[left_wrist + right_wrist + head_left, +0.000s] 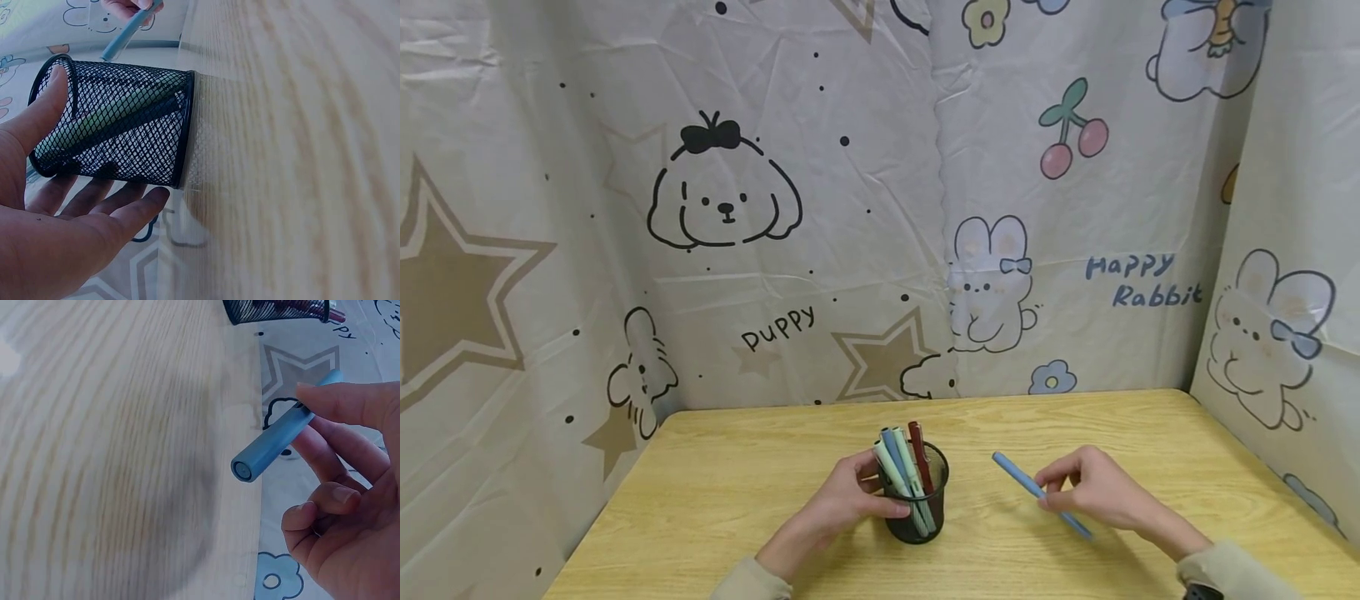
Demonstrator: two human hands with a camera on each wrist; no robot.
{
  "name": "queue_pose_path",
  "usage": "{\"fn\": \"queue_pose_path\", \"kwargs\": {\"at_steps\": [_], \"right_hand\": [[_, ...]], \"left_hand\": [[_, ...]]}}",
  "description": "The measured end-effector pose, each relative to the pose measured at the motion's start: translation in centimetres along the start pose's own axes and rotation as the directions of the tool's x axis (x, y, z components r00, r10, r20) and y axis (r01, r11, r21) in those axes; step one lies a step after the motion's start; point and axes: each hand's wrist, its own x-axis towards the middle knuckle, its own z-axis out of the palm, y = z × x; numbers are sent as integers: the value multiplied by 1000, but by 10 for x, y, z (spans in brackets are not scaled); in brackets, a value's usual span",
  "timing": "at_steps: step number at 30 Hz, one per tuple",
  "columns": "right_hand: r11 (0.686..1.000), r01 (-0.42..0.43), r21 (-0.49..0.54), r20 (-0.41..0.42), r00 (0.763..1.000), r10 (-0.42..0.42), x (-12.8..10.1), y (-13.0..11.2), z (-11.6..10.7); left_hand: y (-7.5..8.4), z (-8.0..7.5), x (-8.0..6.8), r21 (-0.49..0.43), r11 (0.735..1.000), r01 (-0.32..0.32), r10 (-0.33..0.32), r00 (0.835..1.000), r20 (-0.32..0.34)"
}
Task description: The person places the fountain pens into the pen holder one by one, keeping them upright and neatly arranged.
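A black mesh pen cup [917, 500] stands on the wooden table [737, 492] and holds several pens in pale blue, pale green and dark red. My left hand [850, 500] wraps around the cup's left side; in the left wrist view the thumb and fingers curl around the mesh cup [119, 125]. To the right of the cup, my right hand [1093, 487] pinches a blue pen [1037, 492] just above the table, tip pointing up and left toward the cup. The right wrist view shows the blue pen [275, 440] between thumb and fingers, with the cup [275, 309] beyond.
Printed cloth walls with puppies, rabbits and stars [880, 208] close off the table at the back and on both sides. Bare wood lies in front of and to either side of the cup.
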Motion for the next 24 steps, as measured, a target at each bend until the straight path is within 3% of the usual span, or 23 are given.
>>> {"fn": "queue_pose_path", "kwargs": {"at_steps": [24], "right_hand": [[998, 37, 57, -71, 997, -33, 11, -31, 14]], "left_hand": [[-2, -1, 1, -10, 1000, -6, 6, 1000, 7]]}}
